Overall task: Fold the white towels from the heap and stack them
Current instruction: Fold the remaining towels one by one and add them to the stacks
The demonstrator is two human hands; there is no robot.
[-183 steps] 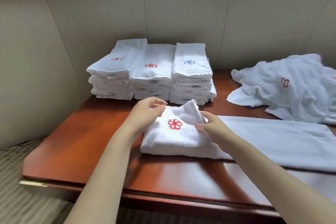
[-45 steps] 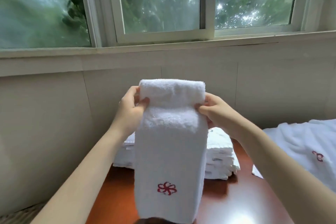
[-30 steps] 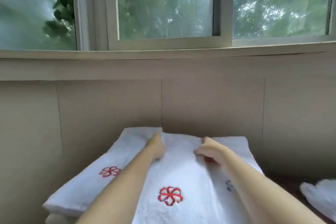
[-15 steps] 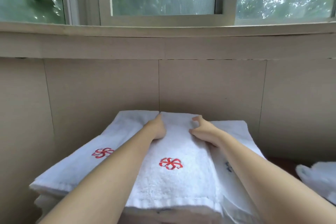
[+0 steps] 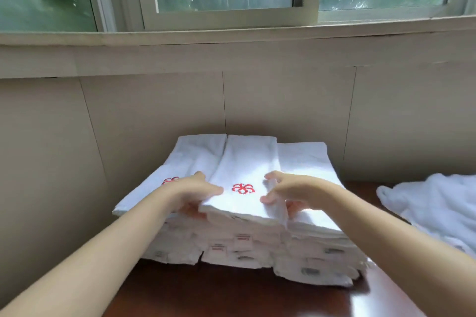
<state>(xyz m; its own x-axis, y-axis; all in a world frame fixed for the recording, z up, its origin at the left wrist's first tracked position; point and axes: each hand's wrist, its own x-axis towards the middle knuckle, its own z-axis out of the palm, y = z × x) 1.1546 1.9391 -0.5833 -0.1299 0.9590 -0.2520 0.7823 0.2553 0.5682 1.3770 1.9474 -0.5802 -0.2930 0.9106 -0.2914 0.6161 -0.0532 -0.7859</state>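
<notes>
Folded towel, red flower logo up, lies atop the mid stack of three, frame ctr, at the back of the worktop. Left grip & right grip each pinch a near corner, thumb on top. Best to square its edges w/ the stack below, then release gently so nothing skews. Loose heap lies at right.
</notes>
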